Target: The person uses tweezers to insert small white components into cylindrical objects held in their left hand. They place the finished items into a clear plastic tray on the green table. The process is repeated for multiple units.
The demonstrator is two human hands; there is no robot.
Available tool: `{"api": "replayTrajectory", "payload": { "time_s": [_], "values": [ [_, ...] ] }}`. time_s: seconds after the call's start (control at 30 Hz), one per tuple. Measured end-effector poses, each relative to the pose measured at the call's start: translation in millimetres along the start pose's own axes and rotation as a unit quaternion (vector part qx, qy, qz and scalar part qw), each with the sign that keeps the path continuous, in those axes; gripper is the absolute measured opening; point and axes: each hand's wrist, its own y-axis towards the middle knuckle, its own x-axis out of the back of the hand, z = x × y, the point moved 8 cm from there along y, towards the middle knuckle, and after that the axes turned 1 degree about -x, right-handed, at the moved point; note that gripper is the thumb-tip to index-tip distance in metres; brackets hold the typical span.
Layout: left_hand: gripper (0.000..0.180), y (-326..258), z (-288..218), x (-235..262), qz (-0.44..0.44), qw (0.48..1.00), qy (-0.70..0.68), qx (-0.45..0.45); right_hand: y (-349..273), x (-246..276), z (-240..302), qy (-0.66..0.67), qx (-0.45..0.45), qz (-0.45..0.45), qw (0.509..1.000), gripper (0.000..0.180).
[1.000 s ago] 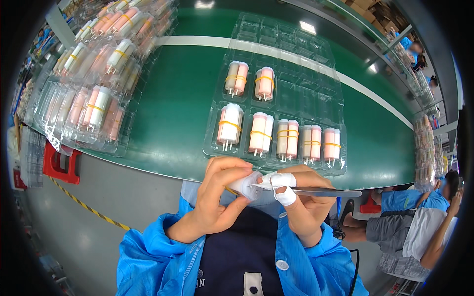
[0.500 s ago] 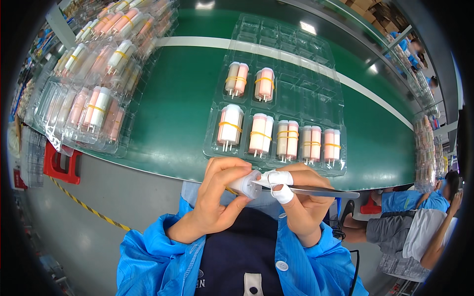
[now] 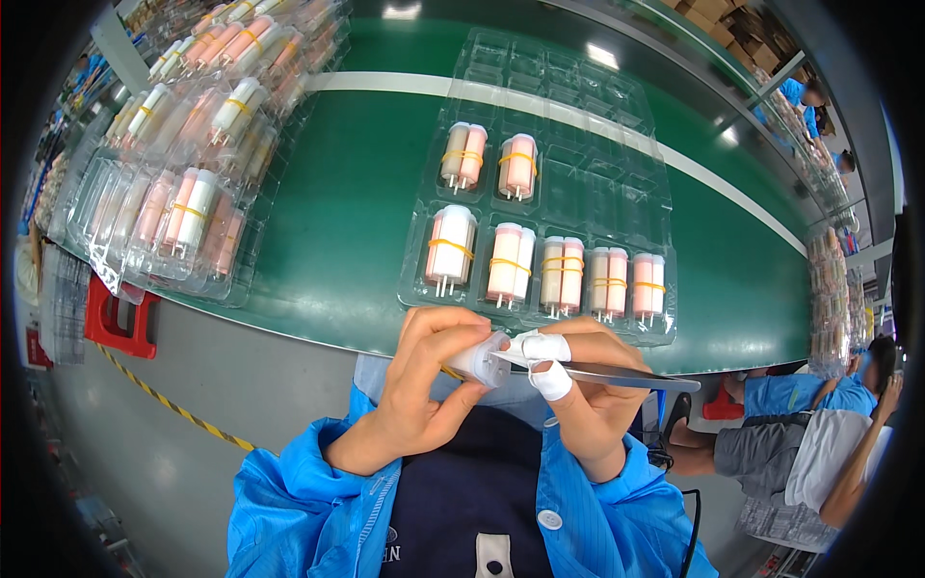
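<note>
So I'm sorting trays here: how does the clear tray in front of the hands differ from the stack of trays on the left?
The clear tray lies single and flat on the green belt; the stack of trays is piled and tilted. The clear tray has many empty pockets behind seven banded pairs; the stack looks full. Both are clear plastic holding pink and white cylinders with yellow bands.

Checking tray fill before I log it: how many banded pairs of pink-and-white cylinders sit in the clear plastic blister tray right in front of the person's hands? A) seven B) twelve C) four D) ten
A: the clear plastic blister tray holds two banded pairs of pink-and-white cylinders in the farther filled row and five in the near row, seven in all; its other pockets are empty.
</note>
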Motion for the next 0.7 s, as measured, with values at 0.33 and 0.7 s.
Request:
{"api": "replayTrajectory", "payload": {
  "time_s": [0.33, 0.7],
  "values": [
    [0.051, 1.3, -0.5, 0.9, -0.005, 1.0, 0.012, -0.004, -1.0, -0.5, -1.9, -0.001, -0.009, -0.003, 1.0, 0.018],
    [0.051, -0.3, 1.7, -0.3, 0.008, 1.0, -0.021, 0.015, -5.4, 3.0, -4.9, 0.026, -0.002, -0.021, 0.999, 0.017]
  ]
}}
